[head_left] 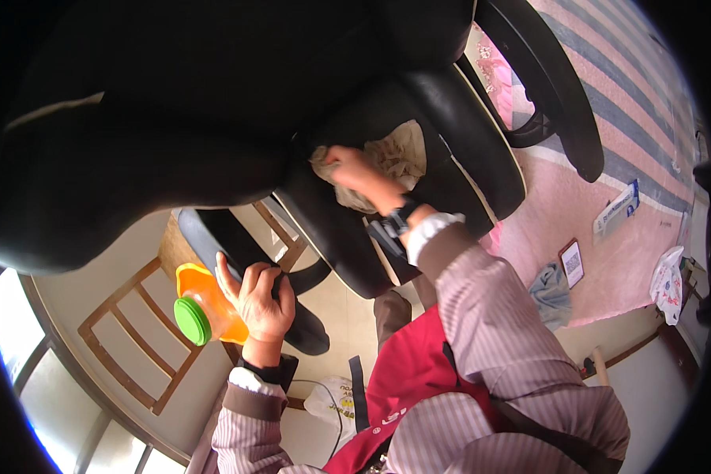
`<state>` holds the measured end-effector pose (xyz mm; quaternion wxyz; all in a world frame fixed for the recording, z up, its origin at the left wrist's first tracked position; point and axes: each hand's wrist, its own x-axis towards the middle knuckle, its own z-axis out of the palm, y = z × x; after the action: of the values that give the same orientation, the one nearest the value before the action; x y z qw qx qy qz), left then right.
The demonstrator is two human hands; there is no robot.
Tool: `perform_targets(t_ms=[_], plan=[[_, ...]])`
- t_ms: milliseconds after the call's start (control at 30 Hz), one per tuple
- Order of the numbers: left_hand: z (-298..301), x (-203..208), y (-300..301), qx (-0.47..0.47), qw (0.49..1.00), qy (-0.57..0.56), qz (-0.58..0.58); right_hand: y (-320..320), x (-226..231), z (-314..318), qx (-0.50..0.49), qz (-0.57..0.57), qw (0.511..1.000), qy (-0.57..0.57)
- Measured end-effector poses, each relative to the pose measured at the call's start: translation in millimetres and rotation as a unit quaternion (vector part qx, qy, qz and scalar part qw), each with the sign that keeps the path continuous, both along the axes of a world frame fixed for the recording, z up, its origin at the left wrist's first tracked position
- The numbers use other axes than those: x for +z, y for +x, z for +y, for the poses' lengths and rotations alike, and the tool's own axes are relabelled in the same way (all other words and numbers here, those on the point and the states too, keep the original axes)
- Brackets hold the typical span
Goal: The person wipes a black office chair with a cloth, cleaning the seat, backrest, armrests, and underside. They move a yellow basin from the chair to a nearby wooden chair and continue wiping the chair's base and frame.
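Note:
A black leather office chair with pale piping fills the upper middle. On its seat (442, 103) lies a crumpled beige cloth (403, 154). My right hand (355, 172) is closed on the cloth's left part and presses it near where the seat meets the large dark backrest (174, 150). The rest of the cloth spreads out to the right of that hand. Lower left, my left hand (262, 302) grips the chair's near armrest (213, 237), its fingers bent over it. The other armrest (549, 87) stands at the upper right.
Beside my left hand is an orange container (221, 308) with a green lid (192, 321), near a wooden frame (134, 340). At right, a pink bed cover (553, 205) carries a blue-grey cloth (551, 294), a code card (573, 262) and a white-blue packet (616, 212). A plastic bag (329, 401) lies below.

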<state>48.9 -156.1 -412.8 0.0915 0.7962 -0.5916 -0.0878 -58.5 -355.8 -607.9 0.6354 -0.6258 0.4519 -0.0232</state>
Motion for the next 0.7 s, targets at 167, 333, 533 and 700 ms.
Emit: perform_targets(t_ms=[167,333,533,700], plan=[[-1,-3,6,0.002,1.000,-0.005,-0.012,-90,37,28,-0.190,-0.114,0.961,0.162],[-2,-5,12,0.002,0.999,-0.025,-0.020,-133,67,59,-0.172,-0.149,0.967,-0.117],[-4,-6,17,0.005,1.000,-0.026,-0.012,-160,146,70,-0.118,-0.155,0.965,-0.177],[-7,-5,22,-0.001,0.999,-0.032,-0.006,-170,217,79,0.012,-0.099,0.986,-0.131]])
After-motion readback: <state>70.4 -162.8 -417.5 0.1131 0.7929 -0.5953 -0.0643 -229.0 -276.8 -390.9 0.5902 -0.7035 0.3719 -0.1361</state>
